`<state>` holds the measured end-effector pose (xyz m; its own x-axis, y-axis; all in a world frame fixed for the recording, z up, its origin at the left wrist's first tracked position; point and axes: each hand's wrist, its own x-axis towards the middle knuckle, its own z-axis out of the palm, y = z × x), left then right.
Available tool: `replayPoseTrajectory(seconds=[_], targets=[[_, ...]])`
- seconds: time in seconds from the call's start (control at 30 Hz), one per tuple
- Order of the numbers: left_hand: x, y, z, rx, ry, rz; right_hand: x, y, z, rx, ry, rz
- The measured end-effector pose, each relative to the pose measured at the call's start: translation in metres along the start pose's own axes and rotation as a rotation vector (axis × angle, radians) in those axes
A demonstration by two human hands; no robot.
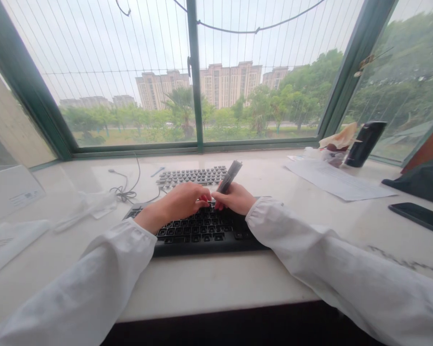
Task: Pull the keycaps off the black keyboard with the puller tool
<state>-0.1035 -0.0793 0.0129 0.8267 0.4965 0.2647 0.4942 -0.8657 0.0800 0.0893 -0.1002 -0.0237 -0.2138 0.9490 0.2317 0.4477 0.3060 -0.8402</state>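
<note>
A black keyboard [198, 229], apparently stripped of its keycaps, is set on the bench [209, 288], and what look like loose keycaps [191, 177] are laid out in rows just behind it. Over the keyboard's far half, a grey tool [231, 176] is clamped in the right hand [238, 198], tilted, its lower end hidden by the fingers. The left hand [184, 199] is held with curled fingers just beside the right fingertips; whether anything is pinched there cannot be told. The tool is probably best gripped low and pressed lightly, so that the bare sockets are not strained. The keyboard should be kept steady, and the rows behind it left undisturbed.
</note>
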Motion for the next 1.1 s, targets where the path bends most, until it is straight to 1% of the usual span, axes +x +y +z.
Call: replayPoseTrajectory(seconds=[0.17, 0.43, 0.57, 0.8, 1.0, 1.1], targets=[[0.002, -0.002, 0.004, -0.025, 0.022, -0.034, 0.002, 0.002, 0.001, -0.009, 0.010, 0.008], [0.001, 0.011, 0.002, 0.155, -0.025, -0.075, 0.006, 0.003, 0.002, -0.021, 0.022, 0.021], [0.000, 0.010, 0.003, 0.176, -0.035, -0.069, 0.007, -0.001, 0.001, -0.006, 0.008, 0.038], [0.000, 0.010, 0.003, 0.147, -0.019, -0.090, 0.008, -0.005, 0.000, 0.022, -0.035, 0.057], [0.001, 0.009, 0.004, 0.091, 0.027, -0.124, 0.006, 0.000, 0.008, -0.007, 0.033, 0.017], [0.001, 0.001, 0.007, -0.039, 0.056, -0.101, 0.005, -0.002, 0.010, -0.012, 0.051, 0.019]])
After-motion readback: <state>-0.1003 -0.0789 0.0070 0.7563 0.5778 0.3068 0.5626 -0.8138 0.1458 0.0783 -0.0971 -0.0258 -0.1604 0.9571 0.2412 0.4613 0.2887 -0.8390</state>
